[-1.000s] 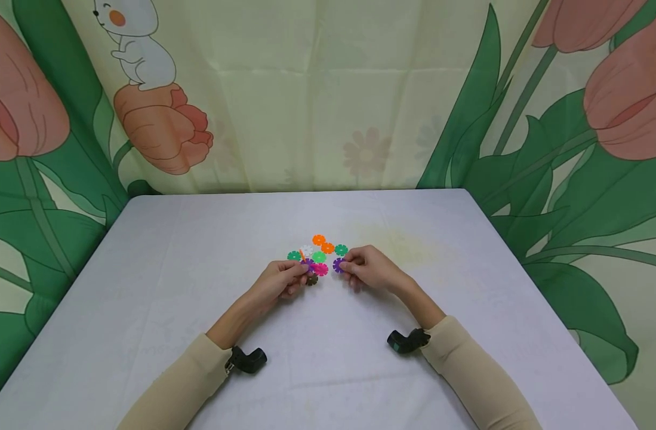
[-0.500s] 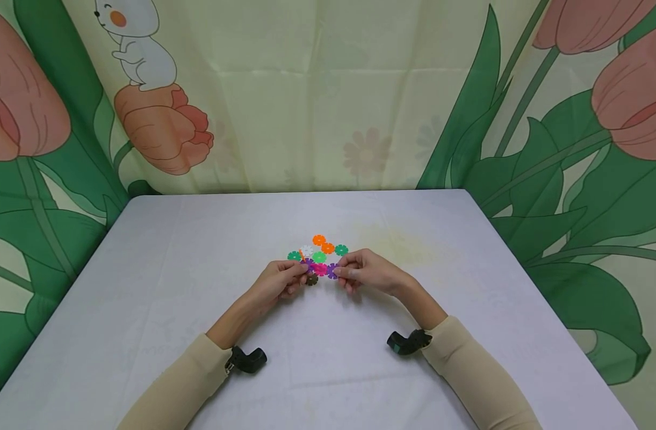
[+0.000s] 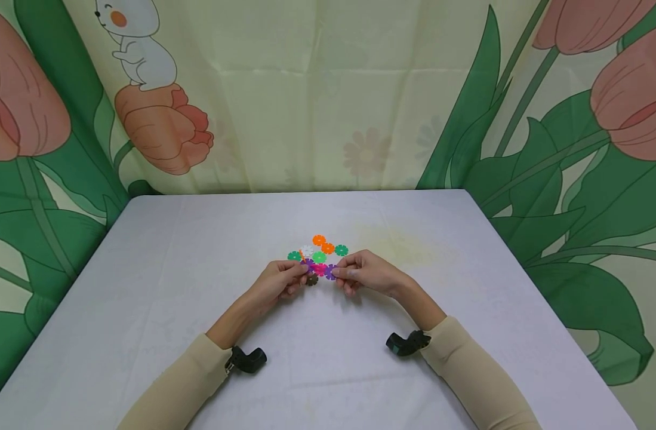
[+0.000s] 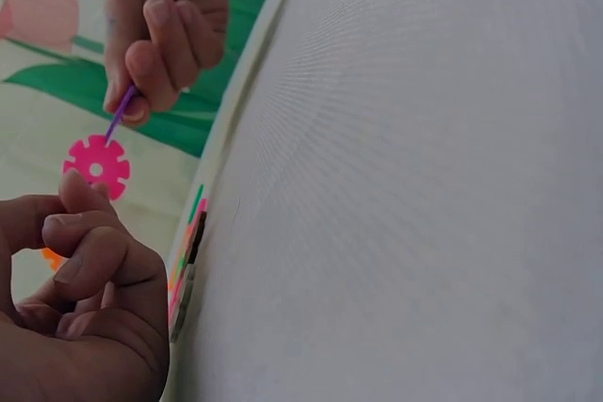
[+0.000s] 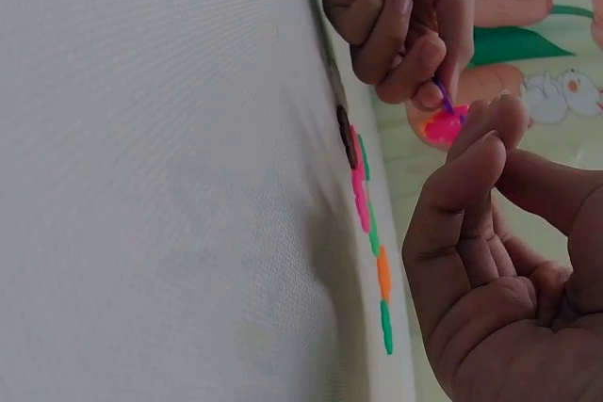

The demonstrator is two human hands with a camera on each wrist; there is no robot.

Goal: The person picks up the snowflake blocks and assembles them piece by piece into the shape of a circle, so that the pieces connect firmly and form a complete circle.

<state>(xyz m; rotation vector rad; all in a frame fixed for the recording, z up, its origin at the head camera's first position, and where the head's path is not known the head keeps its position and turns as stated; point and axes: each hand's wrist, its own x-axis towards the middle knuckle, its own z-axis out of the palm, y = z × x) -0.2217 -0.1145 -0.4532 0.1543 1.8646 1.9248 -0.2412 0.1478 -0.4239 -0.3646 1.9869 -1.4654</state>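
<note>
My left hand pinches a small notched purple disc, a snowflake-type building disc, above the table. A pink notched disc stands at its fingertips in the left wrist view, apparently joined to that purple one. Between thumb and forefinger, my right hand pinches another purple disc, seen edge-on. Its edge meets a notch of the pink disc; how deep it sits I cannot tell. An orange piece shows partly behind the left fingers.
Several loose discs lie flat just beyond the hands: orange, dark green, light green, white and brown. A white cloth covers the table. Behind it hangs a printed curtain.
My right hand has moved a little left, bringing its purple disc from apart to against the pink disc. The left hand has stayed in place.
</note>
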